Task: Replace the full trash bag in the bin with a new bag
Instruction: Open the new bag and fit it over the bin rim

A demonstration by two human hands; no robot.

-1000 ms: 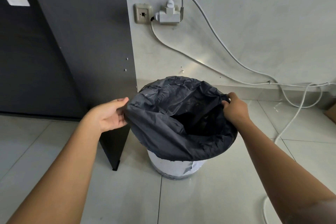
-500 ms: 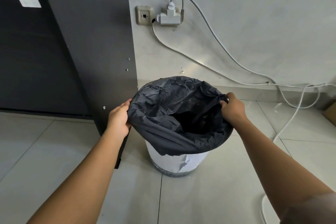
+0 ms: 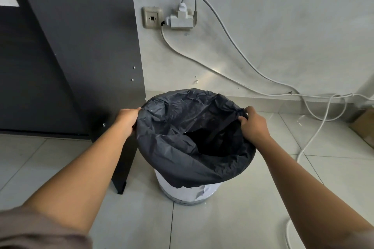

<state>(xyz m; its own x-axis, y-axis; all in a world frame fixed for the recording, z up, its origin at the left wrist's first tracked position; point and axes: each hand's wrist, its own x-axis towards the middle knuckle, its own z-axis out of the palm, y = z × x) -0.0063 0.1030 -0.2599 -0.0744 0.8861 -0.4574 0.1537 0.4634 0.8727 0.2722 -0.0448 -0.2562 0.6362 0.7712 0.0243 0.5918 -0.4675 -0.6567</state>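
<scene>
A black trash bag (image 3: pixel 182 159) lines a small round white bin (image 3: pixel 188 193) standing on the tiled floor by the wall. The bag's mouth is folded over the bin's rim and hangs down its outside at the front. My left hand (image 3: pixel 127 120) grips the bag's edge on the left side. My right hand (image 3: pixel 254 125) pinches a bunched bit of the edge on the right side. The bag's inside is dark and I cannot see what it holds.
A dark cabinet panel (image 3: pixel 85 50) stands right beside the bin on the left. White cables (image 3: pixel 315 133) run from a wall socket (image 3: pixel 181 19) down across the floor to the right. A cardboard box corner (image 3: pixel 364 125) sits at the far right.
Both hands have shifted along the bag's rim, stretching its mouth wider and pulling the left edge down around the bin. The view has moved closer.
</scene>
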